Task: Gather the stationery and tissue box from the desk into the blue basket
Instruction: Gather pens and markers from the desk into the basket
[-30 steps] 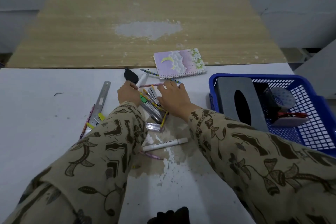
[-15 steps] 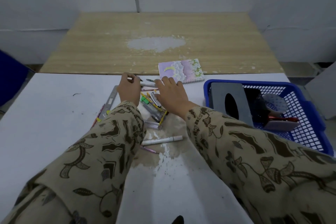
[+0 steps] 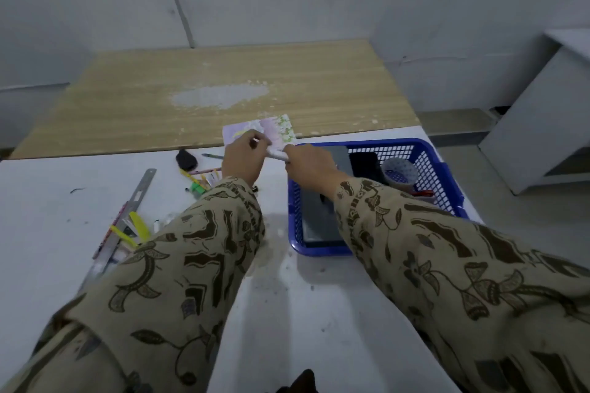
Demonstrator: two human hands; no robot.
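Gripping white marker (image 3: pixel 277 155), left hand (image 3: pixel 242 161), right hand (image 3: pixel 308 164), beside blue basket (image 3: pixel 319 250) far corner

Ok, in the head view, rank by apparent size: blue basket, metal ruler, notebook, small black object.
1. blue basket
2. metal ruler, long but thin
3. notebook, farther away and partly behind the left hand, so unsure against the ruler
4. small black object
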